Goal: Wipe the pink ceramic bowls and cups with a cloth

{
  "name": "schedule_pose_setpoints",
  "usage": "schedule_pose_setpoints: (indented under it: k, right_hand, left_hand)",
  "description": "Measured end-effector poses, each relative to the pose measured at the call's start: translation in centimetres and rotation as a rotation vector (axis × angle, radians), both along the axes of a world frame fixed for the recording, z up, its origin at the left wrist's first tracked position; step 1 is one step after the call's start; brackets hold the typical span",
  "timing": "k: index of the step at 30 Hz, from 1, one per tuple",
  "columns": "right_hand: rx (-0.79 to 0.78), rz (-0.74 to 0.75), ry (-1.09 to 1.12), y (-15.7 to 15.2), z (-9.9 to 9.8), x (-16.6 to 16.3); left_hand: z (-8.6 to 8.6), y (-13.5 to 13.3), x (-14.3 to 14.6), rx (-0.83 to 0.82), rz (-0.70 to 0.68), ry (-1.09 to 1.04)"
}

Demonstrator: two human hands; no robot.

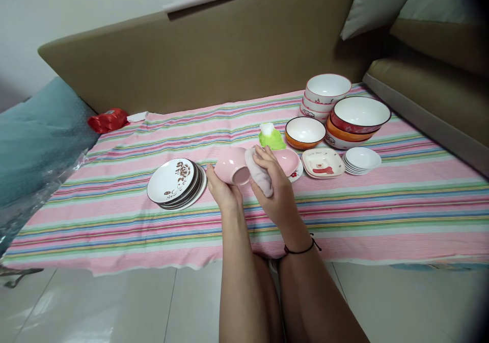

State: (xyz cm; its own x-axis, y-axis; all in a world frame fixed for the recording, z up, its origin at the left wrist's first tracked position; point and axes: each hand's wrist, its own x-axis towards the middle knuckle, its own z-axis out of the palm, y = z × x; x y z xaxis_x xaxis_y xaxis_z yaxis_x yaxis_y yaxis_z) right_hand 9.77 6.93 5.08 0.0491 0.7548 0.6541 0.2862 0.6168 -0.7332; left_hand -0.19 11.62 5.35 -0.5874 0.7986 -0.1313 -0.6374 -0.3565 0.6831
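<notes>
My left hand (225, 192) grips a pink bowl (229, 163) from below and the left, with the bowl tipped on its side and its foot ring facing me. A folded pale cloth (261, 174) is in my right hand (277, 187), pressed against or very close to the bowl's right side. Behind that hand lies another pink dish (287, 161), partly hidden, over a plate with red marks (297, 174). Left of my hands stands a stack of dark-rimmed plates with brown flowers (171, 181).
Toward the right are stacked white bowls (328, 89), red and orange bowls (361, 116), an orange bowl (304, 133), square bear plates (323, 163) and small white dishes (362, 159). A green-and-white item (271, 136) and a red bundle (109, 121) lie on the striped cloth (126, 180).
</notes>
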Motion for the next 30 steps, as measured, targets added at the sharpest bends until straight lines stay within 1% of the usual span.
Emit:
schedule_pose_setpoints:
  k: [2,7,9,12,15,17,19,21,23,25,26,30]
  right_hand:
    - [0.015,-0.06,-0.024,0.0,0.0,-0.4]
    - [-0.033,-0.218,-0.036,-0.2,0.1,-0.6]
    - [-0.075,-0.253,-0.022,-0.1,-0.1,-0.6]
    - [-0.193,-0.296,0.055,0.2,-0.8,-0.6]
    - [-0.29,-0.283,0.165,0.5,-1.5,-0.6]
    - [-0.311,-0.251,0.221,0.5,-1.5,-0.6]
    - [-0.299,-0.214,0.266,0.5,-1.1,-0.5]
    - [-0.248,-0.183,0.292,0.5,-0.5,-0.3]
    - [-0.185,-0.16,0.292,0.4,0.0,-0.1]
    - [-0.167,-0.151,0.3,0.4,0.1,0.1]
    - [-0.189,-0.151,0.321,0.4,0.0,0.1]
    - [-0.388,-0.162,0.462,0.4,-0.9,-0.2]
  left_hand:
    - [0.0,0.0,0.2,0.003,0.004,-0.011]
    - [0.0,0.1,0.2,-0.019,0.015,-0.04]
    - [0.0,0.0,0.2,-0.019,0.041,-0.001]
    - [0.0,-0.1,0.3,-0.006,0.053,0.11]
    - [0.0,-0.2,0.4,-0.002,0.04,0.202]
    - [-0.1,-0.3,0.4,-0.015,0.037,0.292]
    - [-0.1,-0.5,0.4,-0.022,0.028,0.402]
    - [-0.2,-0.7,0.5,-0.017,0.004,0.494]
    - [-0.2,-0.9,0.7,-0.012,-0.025,0.531]
    - [-0.2,-0.9,1.0,-0.016,-0.039,0.49]
    - [-0.2,-0.8,1.1,-0.017,-0.034,0.442]
    - [0.0,-0.4,1.1,0.009,0.014,0.257]
